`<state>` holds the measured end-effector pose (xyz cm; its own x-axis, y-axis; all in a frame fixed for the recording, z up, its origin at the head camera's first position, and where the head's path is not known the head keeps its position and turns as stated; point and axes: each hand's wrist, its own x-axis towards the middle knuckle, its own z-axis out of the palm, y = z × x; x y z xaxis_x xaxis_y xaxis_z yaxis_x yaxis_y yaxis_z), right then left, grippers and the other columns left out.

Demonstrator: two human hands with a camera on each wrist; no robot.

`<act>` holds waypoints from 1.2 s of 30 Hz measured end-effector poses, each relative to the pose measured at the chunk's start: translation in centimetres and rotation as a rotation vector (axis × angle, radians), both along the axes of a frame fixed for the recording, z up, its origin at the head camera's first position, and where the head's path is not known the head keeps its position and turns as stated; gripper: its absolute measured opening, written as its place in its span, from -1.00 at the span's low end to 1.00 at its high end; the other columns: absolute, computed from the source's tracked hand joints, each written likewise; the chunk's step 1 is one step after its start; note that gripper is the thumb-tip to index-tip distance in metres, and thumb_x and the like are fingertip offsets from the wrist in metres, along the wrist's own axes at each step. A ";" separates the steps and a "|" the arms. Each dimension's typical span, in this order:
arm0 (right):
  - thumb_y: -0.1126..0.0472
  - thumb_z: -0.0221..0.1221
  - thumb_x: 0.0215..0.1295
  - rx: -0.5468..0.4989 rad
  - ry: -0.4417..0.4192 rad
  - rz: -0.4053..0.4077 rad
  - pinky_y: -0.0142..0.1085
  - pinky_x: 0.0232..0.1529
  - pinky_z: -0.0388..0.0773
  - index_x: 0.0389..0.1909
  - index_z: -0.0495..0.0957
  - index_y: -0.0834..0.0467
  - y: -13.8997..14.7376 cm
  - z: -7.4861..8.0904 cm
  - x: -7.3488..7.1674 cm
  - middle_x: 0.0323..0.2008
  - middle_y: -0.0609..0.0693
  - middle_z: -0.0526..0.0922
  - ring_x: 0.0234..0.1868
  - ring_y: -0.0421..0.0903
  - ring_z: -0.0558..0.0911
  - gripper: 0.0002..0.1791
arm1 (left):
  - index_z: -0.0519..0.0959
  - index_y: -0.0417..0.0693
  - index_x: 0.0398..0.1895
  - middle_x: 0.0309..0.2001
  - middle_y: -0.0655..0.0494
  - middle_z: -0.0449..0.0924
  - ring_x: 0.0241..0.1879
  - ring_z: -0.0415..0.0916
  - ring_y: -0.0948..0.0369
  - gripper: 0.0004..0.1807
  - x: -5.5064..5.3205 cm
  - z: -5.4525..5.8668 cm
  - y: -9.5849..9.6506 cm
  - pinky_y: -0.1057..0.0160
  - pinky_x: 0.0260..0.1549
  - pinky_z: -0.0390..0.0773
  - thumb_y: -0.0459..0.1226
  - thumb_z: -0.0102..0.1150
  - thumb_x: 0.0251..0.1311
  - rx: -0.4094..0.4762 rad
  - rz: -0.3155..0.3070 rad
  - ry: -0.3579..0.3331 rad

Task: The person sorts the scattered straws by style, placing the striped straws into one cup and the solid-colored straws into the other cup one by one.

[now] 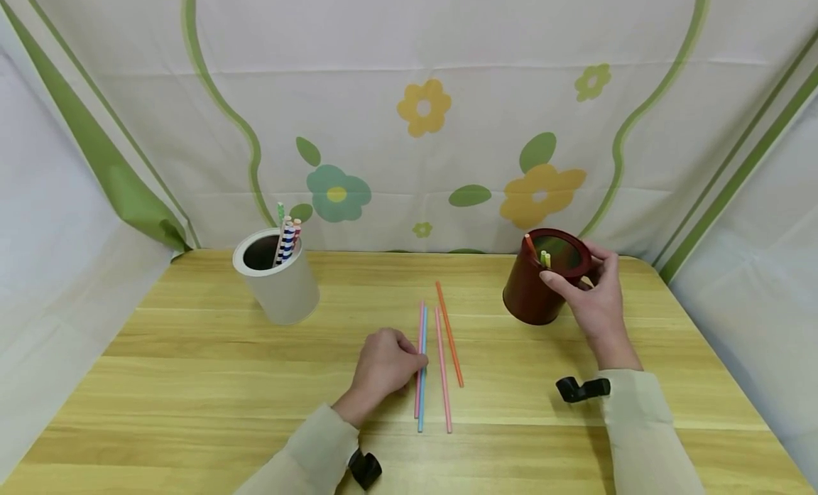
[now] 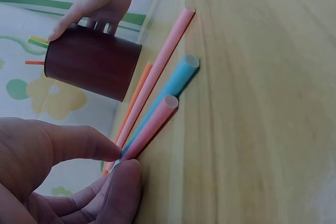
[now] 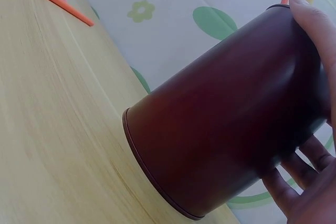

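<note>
My left hand is low over the table, thumb and index finger pinching a pink straw and the blue straw beside it, around their middles. Both straws lie along the wood. Just right of them are another pink straw and an orange straw. My right hand grips a dark red canister from its right side, thumb at the rim and fingers round the wall. Inside that canister an orange straw and green and yellow straws poke up.
A white canister stands at the back left, with several patterned straws leaning in it. Behind the wooden table hangs a flowered cloth.
</note>
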<state>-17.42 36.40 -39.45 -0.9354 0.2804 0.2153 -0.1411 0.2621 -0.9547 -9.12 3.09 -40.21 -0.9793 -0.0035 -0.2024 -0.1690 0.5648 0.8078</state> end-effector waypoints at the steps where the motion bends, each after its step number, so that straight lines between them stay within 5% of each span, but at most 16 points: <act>1: 0.23 0.54 0.27 0.000 0.000 0.001 -0.60 0.07 0.47 0.54 0.23 -0.10 0.0 0.0 0.0 0.20 -0.32 0.47 0.21 -0.31 0.45 -0.08 | 0.70 -0.16 -0.45 -0.58 0.05 0.68 -0.75 0.48 0.26 -0.87 0.0 0.0 0.0 0.32 -0.75 0.55 -0.36 0.50 0.17 0.019 0.003 -0.008; 12: 0.23 0.54 0.26 0.001 0.000 -0.004 -0.62 0.07 0.48 0.54 0.23 -0.09 0.2 -0.2 -0.1 0.19 -0.32 0.46 0.20 -0.31 0.45 -0.08 | 0.69 -0.17 -0.47 -0.63 0.01 0.67 -0.76 0.51 0.24 -0.85 -0.2 0.1 0.0 0.28 -0.72 0.62 -0.38 0.47 0.21 0.061 -0.004 -0.033; 20: 0.20 0.54 0.28 0.005 -0.007 0.010 -0.60 0.08 0.46 0.54 0.22 -0.12 0.1 -0.3 -0.1 0.21 -0.33 0.45 0.21 -0.31 0.44 -0.08 | 0.69 -0.23 -0.36 -0.60 -0.05 0.69 -0.71 0.56 0.23 -0.90 0.0 0.1 -0.9 0.25 -0.69 0.65 -0.35 0.38 0.26 0.184 0.024 -0.063; 30: 0.21 0.53 0.28 -0.004 -0.007 0.009 -0.61 0.08 0.47 0.55 0.22 -0.12 0.1 -0.1 0.0 0.21 -0.33 0.45 0.21 -0.31 0.44 -0.08 | 0.72 -0.35 -0.12 -0.28 -0.23 0.78 -0.42 0.75 0.14 -0.88 -1.4 3.6 -2.5 0.12 -0.28 0.83 -0.44 0.30 0.37 0.502 0.084 -0.037; 36: 0.22 0.53 0.28 -0.005 -0.008 0.011 -0.61 0.08 0.46 0.55 0.22 -0.10 0.2 0.0 0.0 0.21 -0.33 0.45 0.21 -0.31 0.44 -0.08 | 0.72 -0.27 -0.03 -0.18 -0.16 0.79 -0.31 0.81 0.13 -0.84 -2.9 5.9 -2.7 0.12 -0.19 0.84 -0.41 0.38 0.38 0.649 0.158 0.072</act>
